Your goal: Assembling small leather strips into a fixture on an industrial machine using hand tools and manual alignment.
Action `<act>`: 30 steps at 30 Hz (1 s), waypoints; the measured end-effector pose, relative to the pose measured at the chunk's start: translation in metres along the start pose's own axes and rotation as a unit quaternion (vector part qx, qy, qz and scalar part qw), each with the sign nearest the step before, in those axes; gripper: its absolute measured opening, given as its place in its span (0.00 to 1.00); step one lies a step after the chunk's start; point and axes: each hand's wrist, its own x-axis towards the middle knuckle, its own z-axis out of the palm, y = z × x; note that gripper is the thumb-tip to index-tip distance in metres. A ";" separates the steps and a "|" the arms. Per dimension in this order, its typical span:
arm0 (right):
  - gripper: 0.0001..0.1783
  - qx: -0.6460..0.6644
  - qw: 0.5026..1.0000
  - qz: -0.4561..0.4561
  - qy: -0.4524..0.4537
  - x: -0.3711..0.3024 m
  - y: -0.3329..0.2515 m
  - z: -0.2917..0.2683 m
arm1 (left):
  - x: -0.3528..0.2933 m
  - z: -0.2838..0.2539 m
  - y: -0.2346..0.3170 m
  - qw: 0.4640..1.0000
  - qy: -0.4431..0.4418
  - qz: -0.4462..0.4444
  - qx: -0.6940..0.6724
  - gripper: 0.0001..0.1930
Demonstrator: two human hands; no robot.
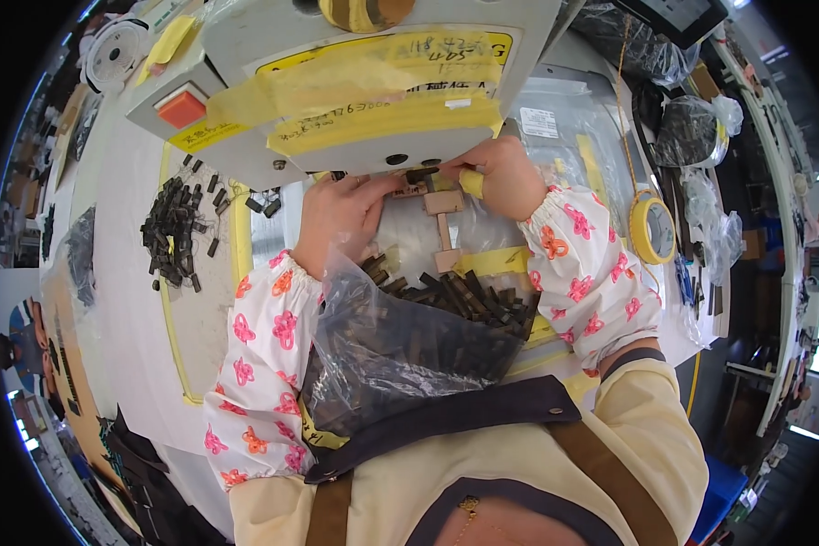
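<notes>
My left hand [341, 217] and my right hand [508, 177] meet beneath the front of a grey machine [355, 159]. Between their fingertips lies a small black part [420, 174], at the head of a pinkish-tan fixture strip [443, 229]. The fingers of both hands are closed in toward its ends, and some tips are hidden under the machine's edge. Yellow tape wraps a finger of my right hand. Close to my body, a clear plastic bag [364, 350] lies open, with many dark, short strip-like parts [473, 298] spilling from it.
A pile of black pieces with thin wires [175, 223] lies on the table at left. The machine carries a red button [181, 107]. A yellow tape roll [652, 229] stands at right, near plastic-wrapped bundles [692, 132]. A small white fan [116, 55] is at the far left.
</notes>
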 end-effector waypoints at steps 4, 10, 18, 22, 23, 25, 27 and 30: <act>0.07 0.033 0.999 0.025 0.016 -0.001 0.000 0.002 | 0.000 0.002 -0.001 1.000 0.008 0.007 0.005 0.13; 0.06 -0.026 0.999 -0.037 -0.002 0.001 0.002 0.000 | 0.000 0.002 -0.001 1.000 0.008 0.008 -0.002 0.12; 0.07 -0.004 1.000 -0.027 0.010 0.001 0.003 0.001 | 0.001 0.001 0.001 1.000 0.019 0.012 -0.001 0.12; 0.07 0.035 0.999 0.011 0.020 0.001 0.002 -0.001 | 0.001 0.000 0.000 1.000 0.010 0.005 -0.002 0.12; 0.07 0.035 0.999 0.011 0.019 0.001 0.002 0.000 | 0.001 0.001 0.000 1.000 0.012 0.008 -0.001 0.12; 0.07 0.025 1.000 -0.001 0.015 0.001 0.002 0.002 | 0.001 0.001 -0.001 1.000 0.015 0.011 0.000 0.13; 0.08 0.003 1.000 -0.005 -0.001 0.000 0.003 0.002 | 0.001 0.001 0.000 1.000 0.012 0.007 -0.001 0.12; 0.09 -0.038 0.999 -0.032 -0.017 -0.001 0.010 0.007 | 0.000 0.004 -0.002 1.000 0.018 0.016 0.010 0.14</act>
